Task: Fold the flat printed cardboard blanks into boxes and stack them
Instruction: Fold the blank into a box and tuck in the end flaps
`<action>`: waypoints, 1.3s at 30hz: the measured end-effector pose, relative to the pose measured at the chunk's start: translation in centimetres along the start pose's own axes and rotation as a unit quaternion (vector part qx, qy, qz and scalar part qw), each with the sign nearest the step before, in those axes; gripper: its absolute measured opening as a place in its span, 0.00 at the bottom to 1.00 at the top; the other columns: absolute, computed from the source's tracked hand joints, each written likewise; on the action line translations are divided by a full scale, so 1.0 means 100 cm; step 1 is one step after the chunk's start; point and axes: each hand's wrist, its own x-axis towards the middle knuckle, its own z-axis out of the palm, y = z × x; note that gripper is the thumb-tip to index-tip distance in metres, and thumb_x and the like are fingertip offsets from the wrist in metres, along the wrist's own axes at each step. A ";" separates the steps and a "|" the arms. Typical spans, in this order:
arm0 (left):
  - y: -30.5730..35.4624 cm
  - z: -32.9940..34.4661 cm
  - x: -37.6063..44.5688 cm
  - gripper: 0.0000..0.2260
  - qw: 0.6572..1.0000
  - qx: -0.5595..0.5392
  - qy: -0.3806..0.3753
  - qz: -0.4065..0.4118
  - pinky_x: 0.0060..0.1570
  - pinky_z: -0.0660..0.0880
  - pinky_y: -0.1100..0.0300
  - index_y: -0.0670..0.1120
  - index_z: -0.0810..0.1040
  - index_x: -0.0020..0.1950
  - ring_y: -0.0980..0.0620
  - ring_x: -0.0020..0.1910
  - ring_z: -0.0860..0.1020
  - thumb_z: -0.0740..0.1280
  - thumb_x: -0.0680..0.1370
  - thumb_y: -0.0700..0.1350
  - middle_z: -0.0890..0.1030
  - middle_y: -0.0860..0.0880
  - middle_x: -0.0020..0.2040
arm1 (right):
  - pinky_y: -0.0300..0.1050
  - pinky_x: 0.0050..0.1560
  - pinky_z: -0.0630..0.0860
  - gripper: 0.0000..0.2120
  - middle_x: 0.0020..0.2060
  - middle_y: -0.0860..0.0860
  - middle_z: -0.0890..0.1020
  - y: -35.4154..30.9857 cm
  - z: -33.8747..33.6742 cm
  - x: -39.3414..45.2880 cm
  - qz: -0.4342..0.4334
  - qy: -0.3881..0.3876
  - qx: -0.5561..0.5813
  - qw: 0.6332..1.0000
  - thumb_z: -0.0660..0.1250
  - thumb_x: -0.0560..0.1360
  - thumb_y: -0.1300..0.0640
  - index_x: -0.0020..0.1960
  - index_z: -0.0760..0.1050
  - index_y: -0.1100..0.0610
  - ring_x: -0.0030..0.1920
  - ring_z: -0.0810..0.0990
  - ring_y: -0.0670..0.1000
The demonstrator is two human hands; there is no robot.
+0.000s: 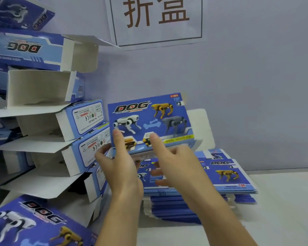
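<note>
A blue cardboard blank (149, 119) printed with robot dogs and the word DOG stands upright in the middle, its printed face toward me. My left hand (117, 164) grips its lower left edge, thumb on the front and fingers behind. My right hand (174, 162) holds the lower middle, thumb pressed on the front, other fingers spread below. Under both hands lies a pile of flat blanks (226, 176) on the white table (283, 201). On the left rises a stack of folded boxes (82, 121) with open white flaps.
A lilac wall (256, 86) stands close behind, with a paper sign (156, 18) bearing large characters. Another printed box (30, 224) lies at the lower left corner. More boxes (30, 47) lean high at the left edge.
</note>
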 end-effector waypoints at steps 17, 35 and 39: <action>0.012 0.000 -0.010 0.39 0.949 0.252 -0.181 0.060 0.57 0.73 0.59 0.54 0.68 0.74 0.57 0.62 0.76 0.66 0.66 0.70 0.75 0.56 0.67 | 0.53 0.48 0.81 0.53 0.56 0.49 0.80 0.033 -0.064 0.021 -0.037 0.018 0.153 0.987 0.80 0.48 0.44 0.69 0.61 0.32 0.47 0.86 0.51; 0.051 -0.009 -0.012 0.10 0.947 0.108 -0.301 -0.033 0.45 0.81 0.48 0.50 0.85 0.35 0.42 0.37 0.84 0.71 0.68 0.55 0.86 0.40 0.42 | 0.52 0.59 0.80 0.57 0.64 0.42 0.74 0.035 -0.079 0.012 -0.026 -0.205 -0.161 0.965 0.83 0.62 0.59 0.71 0.46 0.31 0.63 0.77 0.50; 0.047 -0.012 -0.012 0.14 0.952 0.111 -0.284 -0.040 0.38 0.75 0.55 0.44 0.82 0.34 0.47 0.29 0.81 0.61 0.75 0.47 0.83 0.44 0.35 | 0.50 0.57 0.81 0.55 0.64 0.44 0.74 0.035 -0.078 0.011 -0.025 -0.212 -0.179 0.960 0.83 0.63 0.60 0.71 0.48 0.33 0.62 0.78 0.50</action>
